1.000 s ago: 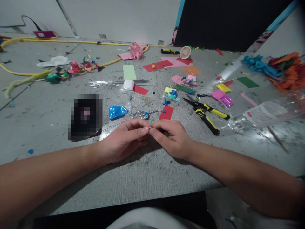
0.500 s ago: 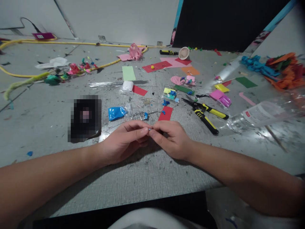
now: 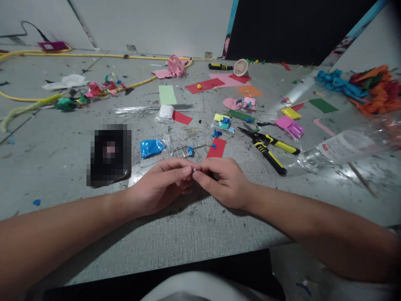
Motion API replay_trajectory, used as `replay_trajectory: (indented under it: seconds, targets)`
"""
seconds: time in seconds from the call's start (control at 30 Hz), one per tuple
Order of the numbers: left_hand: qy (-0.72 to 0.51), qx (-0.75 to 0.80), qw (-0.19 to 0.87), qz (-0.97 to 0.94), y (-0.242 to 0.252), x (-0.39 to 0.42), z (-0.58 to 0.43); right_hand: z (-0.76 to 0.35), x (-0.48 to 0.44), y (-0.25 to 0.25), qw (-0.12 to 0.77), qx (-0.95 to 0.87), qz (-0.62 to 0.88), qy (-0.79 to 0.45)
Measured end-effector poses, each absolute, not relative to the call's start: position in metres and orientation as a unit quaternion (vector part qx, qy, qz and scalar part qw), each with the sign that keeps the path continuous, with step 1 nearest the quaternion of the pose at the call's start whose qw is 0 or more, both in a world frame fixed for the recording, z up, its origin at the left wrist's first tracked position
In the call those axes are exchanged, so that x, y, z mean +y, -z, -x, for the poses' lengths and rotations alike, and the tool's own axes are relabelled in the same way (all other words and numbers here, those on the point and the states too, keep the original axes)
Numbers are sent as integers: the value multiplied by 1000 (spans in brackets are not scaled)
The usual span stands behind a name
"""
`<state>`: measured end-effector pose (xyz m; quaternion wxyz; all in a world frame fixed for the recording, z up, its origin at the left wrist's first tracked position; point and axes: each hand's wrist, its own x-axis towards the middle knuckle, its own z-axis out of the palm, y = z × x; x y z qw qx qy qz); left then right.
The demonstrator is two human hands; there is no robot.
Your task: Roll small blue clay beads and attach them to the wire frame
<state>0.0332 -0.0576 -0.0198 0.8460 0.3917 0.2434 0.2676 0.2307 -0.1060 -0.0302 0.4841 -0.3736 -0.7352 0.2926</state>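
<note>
Between the fingertips of both hands sits a tiny light-blue piece of clay (image 3: 194,169), mostly covered by the fingers. My left hand (image 3: 159,184) is closed, thumb against forefinger, at the left side of the piece. From the right, my right hand (image 3: 227,182) pinches it between thumb and forefinger. Just beyond the hands lie a bent wire piece (image 3: 181,152) with a blue bit on it, a packet of blue clay (image 3: 151,148) and a red paper strip (image 3: 216,148). Small dark-blue clay shapes (image 3: 216,133) rest behind the strip.
Black-and-yellow pliers (image 3: 266,146) lie splayed open at right, near a clear plastic bottle (image 3: 341,146) on its side. A dark phone-like device (image 3: 109,155), partly pixelated, is left of my hands. Thin wires (image 3: 138,109), colourful clay packets (image 3: 290,125) and a yellow cable (image 3: 103,56) lie farther back.
The fingertips have shifted slightly, and more of the light-blue piece shows between them. The whole view has moved a little; the things on the table lie as before.
</note>
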Motion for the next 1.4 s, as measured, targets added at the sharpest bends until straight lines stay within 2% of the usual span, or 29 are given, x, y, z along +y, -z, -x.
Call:
replay_trajectory:
  seconds: [1.4]
  targets:
    - [-244, 235, 850, -404, 25, -55, -32, -230, -108, 29, 486, -734, 378, -285]
